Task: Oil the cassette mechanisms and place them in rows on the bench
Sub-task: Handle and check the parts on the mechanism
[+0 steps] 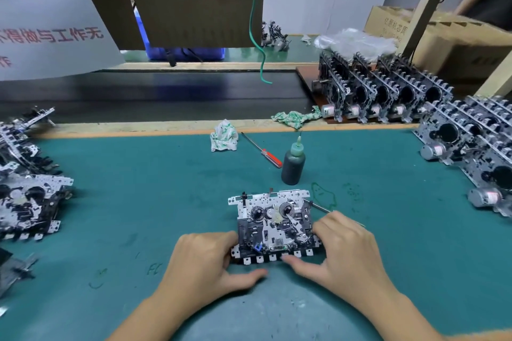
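A cassette mechanism [274,225] lies flat on the green counter [138,188], near its front edge, between both hands. The left hand [210,260] comes in from below left, palm down, fingers curled round the mechanism's left edge and thumb stretched along the mat under its front tabs. The right hand [343,246] reaches in from below right, fingers curled over the right edge, thumb pointing left against the front tabs; a thin metal tool [318,206] runs under its fingers, tip on the mechanism's upper right corner. Just behind stands the oil bottle [293,165], upright, with a red-handled screwdriver [263,151] beside it. Rows of mechanisms [388,91] stand at the right; a loose pile [27,202] lies at the left.
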Demonstrator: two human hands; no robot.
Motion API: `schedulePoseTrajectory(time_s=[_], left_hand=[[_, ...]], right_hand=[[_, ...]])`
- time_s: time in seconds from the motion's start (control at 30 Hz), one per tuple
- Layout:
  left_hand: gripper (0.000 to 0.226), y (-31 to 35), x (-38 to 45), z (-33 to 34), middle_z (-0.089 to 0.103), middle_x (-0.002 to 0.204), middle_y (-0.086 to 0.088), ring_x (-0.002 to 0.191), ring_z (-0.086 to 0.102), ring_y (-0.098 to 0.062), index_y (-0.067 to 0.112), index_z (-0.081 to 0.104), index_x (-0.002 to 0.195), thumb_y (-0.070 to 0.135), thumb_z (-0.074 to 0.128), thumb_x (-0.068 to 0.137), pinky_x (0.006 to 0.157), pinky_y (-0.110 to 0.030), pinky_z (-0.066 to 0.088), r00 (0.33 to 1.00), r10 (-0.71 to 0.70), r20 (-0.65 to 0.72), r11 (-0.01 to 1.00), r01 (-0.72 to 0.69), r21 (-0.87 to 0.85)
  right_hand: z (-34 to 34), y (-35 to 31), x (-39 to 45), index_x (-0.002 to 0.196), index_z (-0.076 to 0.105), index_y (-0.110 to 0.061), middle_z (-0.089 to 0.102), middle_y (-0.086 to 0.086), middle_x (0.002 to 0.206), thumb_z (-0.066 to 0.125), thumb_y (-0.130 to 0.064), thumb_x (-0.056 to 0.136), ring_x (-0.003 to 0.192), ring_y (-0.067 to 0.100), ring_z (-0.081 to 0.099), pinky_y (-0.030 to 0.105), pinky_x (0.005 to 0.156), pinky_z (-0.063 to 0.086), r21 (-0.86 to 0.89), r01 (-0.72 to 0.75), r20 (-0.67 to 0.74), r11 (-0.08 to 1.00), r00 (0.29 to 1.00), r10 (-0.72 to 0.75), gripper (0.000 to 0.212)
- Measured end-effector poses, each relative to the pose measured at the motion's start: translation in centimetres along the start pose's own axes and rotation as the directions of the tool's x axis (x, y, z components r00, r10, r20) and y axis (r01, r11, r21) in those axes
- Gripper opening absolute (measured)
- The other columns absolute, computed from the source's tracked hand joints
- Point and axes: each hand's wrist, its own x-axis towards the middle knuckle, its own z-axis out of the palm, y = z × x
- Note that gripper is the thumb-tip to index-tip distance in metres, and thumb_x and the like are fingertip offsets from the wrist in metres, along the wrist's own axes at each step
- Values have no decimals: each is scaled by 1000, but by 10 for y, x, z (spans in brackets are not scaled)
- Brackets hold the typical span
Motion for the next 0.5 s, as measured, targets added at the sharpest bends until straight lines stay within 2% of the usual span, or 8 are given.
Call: schedulePoseTrajectory(time_s=[0.17, 0.33, 0.5], left_hand=[[53, -8, -1, -1, 39, 38, 9, 36, 39, -8, 19, 37, 48, 66, 56, 65, 36, -22, 31, 998, 67, 14, 998, -68, 13], [51, -7, -1, 2, 35, 37, 3, 33, 38, -18, 15, 38, 47, 57, 56, 70, 33, -21, 26, 999, 31, -39, 997, -29, 72], [48, -8, 0, 3, 40, 38, 6, 33, 41, -16, 15, 44, 50, 58, 53, 70, 32, -18, 31, 999, -37, -34, 997, 39, 63]], right_hand=[[-2, 10, -1, 56, 50, -14, 47, -4, 58, 53, -58, 77, 56, 17, 48, 24, 58, 32, -4, 152, 19, 988, 988, -152, 49], [-1, 9, 0, 56, 46, -16, 44, -5, 58, 57, -63, 74, 58, 17, 43, 23, 59, 29, 81, 151, 22, 985, 988, -153, 51], [-3, 11, 0, 57, 48, -14, 46, -4, 60, 62, -65, 71, 60, 18, 44, 23, 61, 31, 139, 175, 93, 975, 978, -188, 55]])
